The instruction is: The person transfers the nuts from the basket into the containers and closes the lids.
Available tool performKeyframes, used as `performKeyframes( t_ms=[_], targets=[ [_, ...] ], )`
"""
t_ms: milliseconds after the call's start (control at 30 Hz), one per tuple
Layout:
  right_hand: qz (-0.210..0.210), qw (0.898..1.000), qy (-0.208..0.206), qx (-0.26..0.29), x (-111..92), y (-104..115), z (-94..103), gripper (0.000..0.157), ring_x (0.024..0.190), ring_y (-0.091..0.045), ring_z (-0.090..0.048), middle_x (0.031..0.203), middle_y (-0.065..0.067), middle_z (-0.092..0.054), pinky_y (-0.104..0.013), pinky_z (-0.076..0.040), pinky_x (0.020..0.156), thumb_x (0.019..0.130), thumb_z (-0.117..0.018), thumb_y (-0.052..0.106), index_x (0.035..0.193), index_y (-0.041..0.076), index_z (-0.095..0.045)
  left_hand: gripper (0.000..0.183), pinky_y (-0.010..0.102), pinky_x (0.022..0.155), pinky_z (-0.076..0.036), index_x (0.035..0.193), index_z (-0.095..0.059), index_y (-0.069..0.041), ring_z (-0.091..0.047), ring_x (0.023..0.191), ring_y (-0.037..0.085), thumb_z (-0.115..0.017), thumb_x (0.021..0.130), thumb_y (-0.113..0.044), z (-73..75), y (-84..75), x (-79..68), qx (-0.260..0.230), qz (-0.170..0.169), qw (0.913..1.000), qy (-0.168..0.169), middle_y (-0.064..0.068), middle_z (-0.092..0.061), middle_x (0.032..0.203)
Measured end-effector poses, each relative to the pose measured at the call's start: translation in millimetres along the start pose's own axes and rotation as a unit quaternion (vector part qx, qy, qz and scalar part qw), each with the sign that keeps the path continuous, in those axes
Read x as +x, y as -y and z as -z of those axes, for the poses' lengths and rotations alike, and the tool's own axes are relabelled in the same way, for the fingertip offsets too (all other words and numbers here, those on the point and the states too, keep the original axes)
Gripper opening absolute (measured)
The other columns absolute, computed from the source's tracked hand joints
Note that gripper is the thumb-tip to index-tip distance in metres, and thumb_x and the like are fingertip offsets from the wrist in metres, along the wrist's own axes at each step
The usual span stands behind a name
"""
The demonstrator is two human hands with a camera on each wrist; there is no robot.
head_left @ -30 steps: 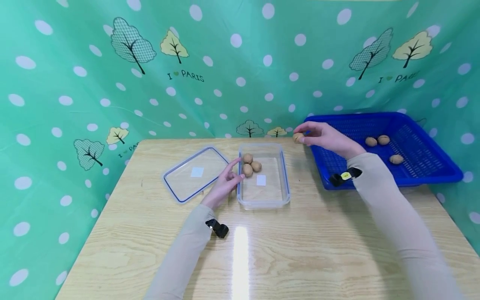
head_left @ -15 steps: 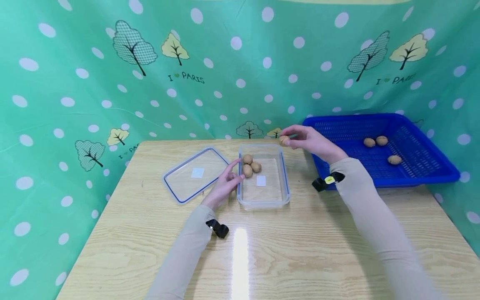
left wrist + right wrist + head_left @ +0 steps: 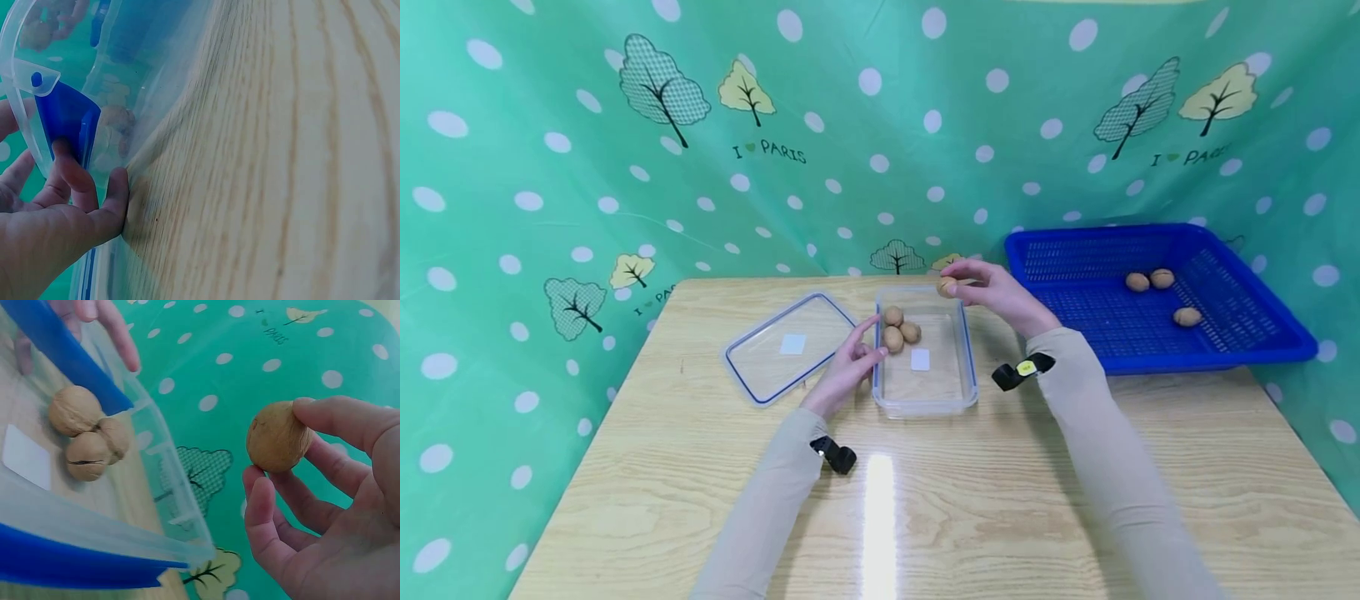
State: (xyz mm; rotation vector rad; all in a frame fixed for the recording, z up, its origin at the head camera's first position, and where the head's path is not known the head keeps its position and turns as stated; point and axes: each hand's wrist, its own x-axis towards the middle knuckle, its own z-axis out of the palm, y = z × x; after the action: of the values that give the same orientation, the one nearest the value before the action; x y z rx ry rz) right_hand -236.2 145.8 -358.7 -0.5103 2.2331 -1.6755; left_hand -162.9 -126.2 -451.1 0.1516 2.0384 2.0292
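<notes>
Walnut (image 3: 278, 436) by far-right corner of container (image 3: 925, 407), fingertip-pinched by right hand (image 3: 1002, 298). Left hand (image 3: 847, 372), fingers loosely spread, touches container's left side. Risk: shallow pinch could slip, early lowering could clip container.

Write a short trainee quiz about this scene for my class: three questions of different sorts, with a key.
1. Count: how many walnuts can be seen lying in the clear container, and how many in the blue basket?
2. True or false: the lid lies on the table, off the container.
3. Fill the gap: the right hand pinches ____, while the left hand touches the container.

Key:
1. Three in each.
2. True.
3. A walnut.
</notes>
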Motion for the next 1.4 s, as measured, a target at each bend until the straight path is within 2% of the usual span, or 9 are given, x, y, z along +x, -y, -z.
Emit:
performKeyframes(
  t_ms=[133, 333, 500, 600, 733, 900, 1100, 1400],
  targets=[
    [-0.008, 1.000, 0.006, 0.009, 4, -4, -10.6, 0.042, 0.111, -0.028, -0.053, 0.131, -0.013, -0.053, -0.046, -0.042, 0.092, 0.095, -0.064, 0.022, 0.131, 0.003, -0.054, 0.061, 0.028, 0.069, -0.043, 0.150, -0.034, -0.028, -0.050, 0.074, 0.014, -0.059, 0.097, -0.014, -0.3, -1.1, 0.0, -0.002, 0.000, 1.0000, -0.003, 0.007, -0.051, 0.082],
    [-0.004, 1.000, 0.009, -0.010, 11, -13, -23.4, 0.043, 0.111, -0.032, -0.053, 0.129, -0.018, -0.052, -0.042, -0.042, 0.090, 0.095, -0.064, 0.019, 0.131, 0.000, -0.054, 0.062, 0.029, 0.071, -0.042, 0.151, -0.033, -0.030, -0.051, 0.076, 0.015, -0.059, 0.097, -0.014, -0.2, -0.5, 1.4, -0.001, 0.008, 1.0000, -0.001, 0.013, -0.052, 0.087],
    [-0.003, 1.000, 0.005, -0.022, 18, -19, -33.0, 0.043, 0.111, -0.034, -0.053, 0.129, -0.017, -0.053, -0.045, -0.043, 0.092, 0.094, -0.065, 0.022, 0.130, 0.001, -0.055, 0.062, 0.029, 0.070, -0.041, 0.151, -0.032, -0.029, -0.050, 0.074, 0.013, -0.058, 0.097, -0.013, 0.4, -0.5, 1.3, 0.002, 0.006, 1.0000, -0.002, 0.007, -0.052, 0.083],
    [-0.005, 1.000, 0.003, -0.011, 21, -21, -38.7, 0.043, 0.111, -0.033, -0.053, 0.128, -0.016, -0.054, -0.049, -0.044, 0.092, 0.094, -0.066, 0.021, 0.130, 0.000, -0.055, 0.063, 0.032, 0.072, -0.040, 0.153, -0.030, -0.023, -0.049, 0.072, 0.012, -0.057, 0.097, -0.011, -1.1, -11.3, -3.9, -0.006, 0.007, 0.9999, 0.006, 0.003, -0.050, 0.079],
    [-0.006, 1.000, 0.001, 0.004, 25, -23, -45.0, 0.044, 0.112, -0.033, -0.053, 0.127, -0.017, -0.055, -0.047, -0.045, 0.092, 0.094, -0.066, 0.017, 0.131, -0.003, -0.053, 0.064, 0.036, 0.075, -0.040, 0.153, -0.028, -0.016, -0.049, 0.073, 0.014, -0.056, 0.097, -0.007, -3.7, -26.9, -11.8, -0.015, 0.012, 0.9997, 0.017, 0.004, -0.051, 0.079],
    [-0.012, 1.000, -0.008, -0.004, 31, -29, -51.5, 0.041, 0.111, -0.033, -0.053, 0.126, -0.017, -0.054, -0.043, -0.047, 0.090, 0.094, -0.065, 0.014, 0.129, -0.002, -0.055, 0.063, 0.035, 0.073, -0.038, 0.153, -0.027, -0.016, -0.045, 0.073, 0.018, -0.056, 0.098, -0.007, -4.3, -29.3, -13.6, -0.010, 0.014, 0.9997, 0.017, 0.003, -0.048, 0.076],
    [-0.034, 0.999, -0.017, -0.015, 35, -33, -55.9, 0.038, 0.117, -0.033, -0.049, 0.129, -0.018, -0.053, -0.045, -0.042, 0.095, 0.092, -0.059, 0.005, 0.129, -0.004, -0.055, 0.065, 0.034, 0.071, -0.038, 0.154, -0.026, -0.016, -0.043, 0.071, 0.020, -0.056, 0.097, -0.006, -4.0, -25.8, -10.1, -0.016, 0.015, 0.9996, 0.018, 0.001, -0.047, 0.074],
    [-0.047, 0.999, -0.014, -0.007, 32, -30, -54.5, 0.037, 0.118, -0.031, -0.049, 0.134, -0.020, -0.051, -0.044, -0.038, 0.099, 0.093, -0.055, 0.005, 0.129, -0.002, -0.055, 0.062, 0.030, 0.068, -0.037, 0.151, -0.033, -0.027, -0.043, 0.070, 0.017, -0.058, 0.098, -0.010, 1.1, -1.0, 1.5, -0.015, 0.005, 0.9999, 0.000, 0.000, -0.047, 0.074]
  ],
)
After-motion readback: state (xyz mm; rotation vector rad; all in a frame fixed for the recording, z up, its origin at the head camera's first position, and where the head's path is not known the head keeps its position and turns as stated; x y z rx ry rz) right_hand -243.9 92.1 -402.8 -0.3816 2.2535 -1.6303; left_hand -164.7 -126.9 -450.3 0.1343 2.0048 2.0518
